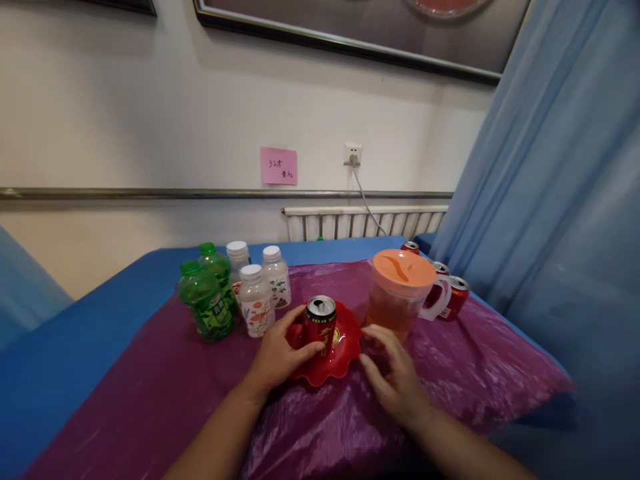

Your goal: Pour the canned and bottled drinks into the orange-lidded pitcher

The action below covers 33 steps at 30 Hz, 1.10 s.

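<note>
Head cam: left hand (278,357) grips metal can (320,328) w/ scalloped red dish (345,357).

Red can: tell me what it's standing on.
The red can, held by the left hand, stands in a red scalloped dish; the can hides the dish's centre.

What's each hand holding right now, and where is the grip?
The left hand grips the red can around its lower side, in the red dish. The right hand holds nothing.
</note>
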Tool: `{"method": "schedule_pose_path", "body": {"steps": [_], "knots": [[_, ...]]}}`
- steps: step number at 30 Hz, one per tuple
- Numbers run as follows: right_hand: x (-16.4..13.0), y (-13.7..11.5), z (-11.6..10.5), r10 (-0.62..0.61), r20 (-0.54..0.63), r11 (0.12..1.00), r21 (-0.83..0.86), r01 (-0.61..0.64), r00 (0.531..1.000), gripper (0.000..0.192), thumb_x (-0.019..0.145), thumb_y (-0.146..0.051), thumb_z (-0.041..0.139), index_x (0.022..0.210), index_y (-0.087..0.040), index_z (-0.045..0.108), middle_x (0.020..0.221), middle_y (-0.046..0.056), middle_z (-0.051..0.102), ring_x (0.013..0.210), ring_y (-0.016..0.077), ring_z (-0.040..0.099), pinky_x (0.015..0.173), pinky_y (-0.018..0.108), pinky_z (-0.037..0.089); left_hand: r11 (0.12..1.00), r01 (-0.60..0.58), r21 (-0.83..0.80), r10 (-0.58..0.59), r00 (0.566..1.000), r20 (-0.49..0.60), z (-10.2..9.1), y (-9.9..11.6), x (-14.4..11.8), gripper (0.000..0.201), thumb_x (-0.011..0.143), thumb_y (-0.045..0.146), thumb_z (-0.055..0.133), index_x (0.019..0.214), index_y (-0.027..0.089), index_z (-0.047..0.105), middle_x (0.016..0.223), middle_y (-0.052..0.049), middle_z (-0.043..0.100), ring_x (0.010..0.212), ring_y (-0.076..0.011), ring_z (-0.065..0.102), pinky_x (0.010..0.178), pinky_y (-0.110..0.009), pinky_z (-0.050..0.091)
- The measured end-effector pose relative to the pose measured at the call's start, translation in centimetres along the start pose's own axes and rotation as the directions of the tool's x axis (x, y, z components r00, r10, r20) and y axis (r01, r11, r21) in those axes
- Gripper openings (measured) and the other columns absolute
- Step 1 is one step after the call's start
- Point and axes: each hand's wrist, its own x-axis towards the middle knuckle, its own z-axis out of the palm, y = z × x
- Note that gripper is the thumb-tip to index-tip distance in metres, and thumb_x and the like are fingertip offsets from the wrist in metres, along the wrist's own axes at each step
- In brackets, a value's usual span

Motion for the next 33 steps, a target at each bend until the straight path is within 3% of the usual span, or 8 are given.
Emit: {"method": "schedule_pose_path", "body": {"steps": [4, 7, 12, 18, 22, 28, 33], "knots": [[1.0, -1.1, 3.7, 0.116, 0.111, 0.989, 0.081, -0.125, 0.987, 0.073, 0.082, -0.026, 0.076, 0.149, -0.025, 0.046, 0.146, 0.013, 0.060, 0.133, 0.0315, 0.058, 0.112, 0.051, 0.047, 0.998, -0.064, 0.012, 0.064, 0.997, 0.037, -0.2, 0.1, 0.0, 0.074, 0.070, 0.048, 0.085, 0.136, 0.021, 0.062, 0.135, -0.012, 0.071, 0.124, -0.0342, 0.067, 0.110, -0.050, 0.052], [1.8, -1.5, 5.1, 0.163, 0.131, 0.973, 0.140, -0.181, 0.978, 0.083, 0.080, -0.027, 0.079, 0.153, -0.024, 0.040, 0.147, 0.013, 0.059, 0.134, 0.0309, 0.057, 0.113, 0.050, 0.046, 0.995, -0.095, 0.028, 0.094, 0.995, 0.046, -0.4, 0.2, 0.1, 0.075, 0.070, 0.048, 0.085, 0.137, 0.022, 0.062, 0.137, -0.012, 0.069, 0.127, -0.0356, 0.065, 0.112, -0.053, 0.050], [2.1, -1.8, 4.6, 0.173, 0.142, 0.965, 0.176, -0.196, 0.975, 0.083, 0.077, -0.029, 0.082, 0.150, -0.025, 0.042, 0.145, 0.013, 0.061, 0.132, 0.0303, 0.059, 0.112, 0.050, 0.047, 0.989, -0.136, 0.061, 0.130, 0.988, 0.082, -0.4, 0.4, 0.2, 0.073, 0.071, 0.045, 0.085, 0.137, 0.026, 0.063, 0.135, -0.011, 0.071, 0.125, -0.0345, 0.066, 0.112, -0.052, 0.050], [2.4, -2.6, 4.1, 0.254, 0.126, 0.950, 0.154, -0.272, 0.959, 0.091, 0.069, -0.034, 0.088, 0.147, -0.026, 0.042, 0.144, 0.013, 0.062, 0.131, 0.0330, 0.059, 0.111, 0.052, 0.047, 0.985, -0.168, 0.035, 0.162, 0.978, 0.132, 0.2, -0.3, 0.1, 0.076, 0.069, 0.053, 0.086, 0.138, 0.028, 0.064, 0.136, -0.011, 0.070, 0.123, -0.0354, 0.067, 0.110, -0.051, 0.052], [3.1, -3.4, 4.0, 0.289, 0.115, 0.939, 0.162, -0.305, 0.951, 0.083, 0.066, -0.024, 0.087, 0.139, -0.027, 0.048, 0.134, 0.009, 0.067, 0.122, 0.0307, 0.064, 0.106, 0.049, 0.051, 0.977, -0.212, 0.030, 0.205, 0.965, 0.164, 0.4, -1.0, 0.1, 0.073, 0.073, 0.052, 0.084, 0.139, 0.029, 0.063, 0.137, -0.011, 0.070, 0.123, -0.0335, 0.068, 0.109, -0.049, 0.053], [2.2, -4.4, 1.6, 0.237, 0.056, 0.958, 0.153, -0.243, 0.970, 0.074, 0.069, -0.025, 0.085, 0.135, -0.027, 0.052, 0.130, 0.008, 0.068, 0.120, 0.0294, 0.065, 0.106, 0.046, 0.052, 0.984, -0.157, -0.078, 0.170, 0.965, 0.199, 0.3, -0.2, -0.5, 0.090, 0.064, 0.059, 0.087, 0.144, 0.030, 0.058, 0.144, -0.011, 0.065, 0.129, -0.0370, 0.064, 0.113, -0.053, 0.049], [-1.6, -3.0, -4.1, 0.175, -0.022, 0.982, 0.075, -0.173, 0.984, 0.076, 0.078, -0.034, 0.083, 0.144, -0.028, 0.047, 0.136, 0.009, 0.066, 0.124, 0.0298, 0.064, 0.108, 0.045, 0.051, 0.984, -0.068, -0.166, 0.063, 0.997, -0.034, 0.6, 0.8, -1.0, 0.074, 0.075, 0.064, 0.074, 0.138, 0.028, 0.061, 0.137, -0.012, 0.070, 0.127, -0.0376, 0.064, 0.111, -0.054, 0.051]]}}
